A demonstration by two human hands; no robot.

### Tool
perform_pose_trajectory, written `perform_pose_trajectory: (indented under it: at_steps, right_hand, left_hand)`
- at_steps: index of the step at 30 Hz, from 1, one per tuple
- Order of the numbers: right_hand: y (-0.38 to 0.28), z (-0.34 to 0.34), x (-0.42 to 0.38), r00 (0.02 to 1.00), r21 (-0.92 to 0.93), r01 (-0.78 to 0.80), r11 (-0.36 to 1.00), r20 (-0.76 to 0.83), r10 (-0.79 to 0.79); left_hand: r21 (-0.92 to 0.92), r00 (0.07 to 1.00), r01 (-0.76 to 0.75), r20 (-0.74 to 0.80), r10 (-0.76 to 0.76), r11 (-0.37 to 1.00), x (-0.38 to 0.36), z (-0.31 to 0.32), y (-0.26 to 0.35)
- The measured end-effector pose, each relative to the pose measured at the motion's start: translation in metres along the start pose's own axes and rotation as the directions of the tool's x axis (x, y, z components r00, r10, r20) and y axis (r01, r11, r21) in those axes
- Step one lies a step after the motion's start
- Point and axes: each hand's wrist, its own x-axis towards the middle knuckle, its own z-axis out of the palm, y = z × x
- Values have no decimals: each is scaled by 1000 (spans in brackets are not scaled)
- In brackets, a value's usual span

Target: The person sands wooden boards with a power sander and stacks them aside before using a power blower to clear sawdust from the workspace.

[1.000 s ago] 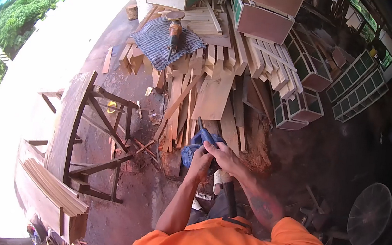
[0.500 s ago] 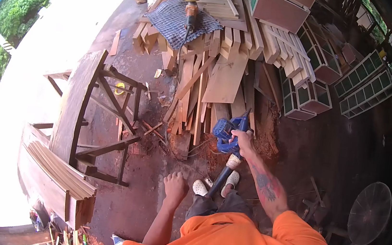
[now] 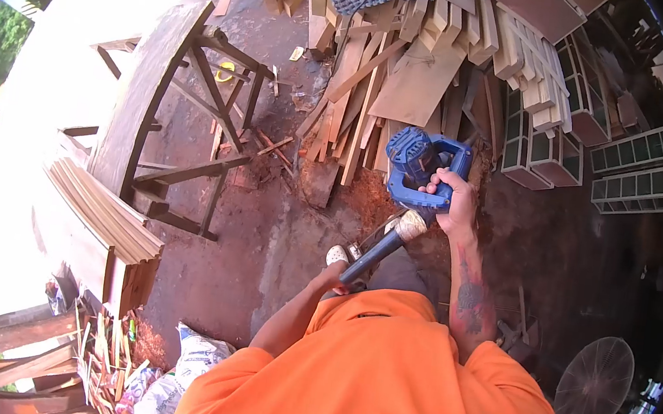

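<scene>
A blue handheld blower with a long black tube is held up in front of my body. My right hand is closed round its handle. The tube slants down towards my left side, with a pale wrapped band where it joins the blower body. At the tube's lower end is my left hand, against or just beside it; its fingers are mostly hidden, so a grip cannot be made out. A white clog shows just beyond that hand.
Stacked boards and reddish sawdust lie ahead. A wooden trestle bench stands left, beside stacked wood strips. Framed cabinets are at the right, a round fan lower right. Sacks and scraps sit lower left.
My right hand has raised the blower closer and turned it, its tube swinging leftward. My left hand, a loose fist before, has moved to the tube's end. The view has tilted down.
</scene>
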Motion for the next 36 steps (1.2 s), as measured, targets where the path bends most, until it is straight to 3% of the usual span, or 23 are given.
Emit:
perform_pose_trajectory:
  at_steps: [2, 3, 6, 7, 10, 14, 16, 18, 21, 23, 25, 26, 28, 30, 31, 32, 34, 35, 36]
  right_hand:
    - [7, 9, 5, 958, -247, 243, 938, -90, -272]
    - [9, 1, 16, 927, -278, 317, 907, -111, -358]
    - [-13, -12, 28, 886, -161, 400, 902, -186, -426]
    - [-25, -12, 29, 884, -146, 389, 910, -217, -413]
    - [-55, -26, 45, 934, -79, 298, 951, -178, -308]
    - [-96, -63, 72, 990, 212, 128, 969, -93, -111]
    - [-110, -85, 82, 993, 246, 87, 965, -98, -65]
    - [-121, -106, 98, 990, 233, 41, 972, -139, -8]
    - [-121, -142, 123, 963, 143, -1, 990, -267, 40]
    - [-108, -165, 135, 932, 82, 30, 996, -362, 1]
    - [-113, -163, 131, 885, 50, -1, 999, -466, 24]
    - [-109, -176, 129, 913, 84, 8, 996, -406, 27]
    - [-110, -193, 126, 884, 135, -35, 990, -458, 93]
    - [-122, -197, 120, 900, 375, 35, 926, -415, 134]
    - [-129, -204, 117, 912, 394, -1, 919, -376, 162]
    - [-127, -213, 117, 924, 433, -11, 901, -339, 174]
    - [-112, -226, 121, 919, 350, -11, 937, -365, 148]
    - [-123, -221, 117, 949, 279, -14, 960, -298, 101]
    - [-137, -212, 110, 929, 183, -17, 983, -359, 84]
  left_hand:
    - [-215, 966, 242, 145, -214, 946, -53, 0, 89]
    - [-281, 960, 258, 182, -212, 924, -55, -3, 97]
    - [-585, 991, 121, 113, -68, 802, -47, -7, 112]
    - [-630, 988, 146, 132, -80, 762, -50, -9, 129]
    - [-297, 986, 137, 133, -102, 945, -40, -8, 165]
    - [205, 985, 61, -170, -26, 977, -2, -15, 175]
    - [5, 993, -69, -93, 69, 998, -7, -32, 207]
    - [-41, 955, -73, -290, 58, 997, 7, -42, 239]
    - [195, 810, -403, -378, 448, 894, 21, -27, 322]
    - [117, 835, -501, -195, 515, 857, 31, 9, 401]
    - [41, 776, -630, -7, 631, 775, 60, 47, 457]
    - [14, 781, -624, 26, 624, 781, 67, 69, 488]
    - [185, 822, -568, 174, 542, 802, 103, 95, 519]
    - [335, 871, -482, 280, 403, 810, 126, 109, 539]
    - [412, 887, -446, 325, 329, 795, 136, 116, 547]
    - [480, 885, -460, 313, 343, 747, 151, 119, 544]
    - [468, 908, -413, 284, 309, 781, 158, 124, 542]
    - [391, 922, -378, 243, 302, 839, 168, 122, 536]
    - [307, 936, -340, 197, 290, 889, 185, 115, 522]
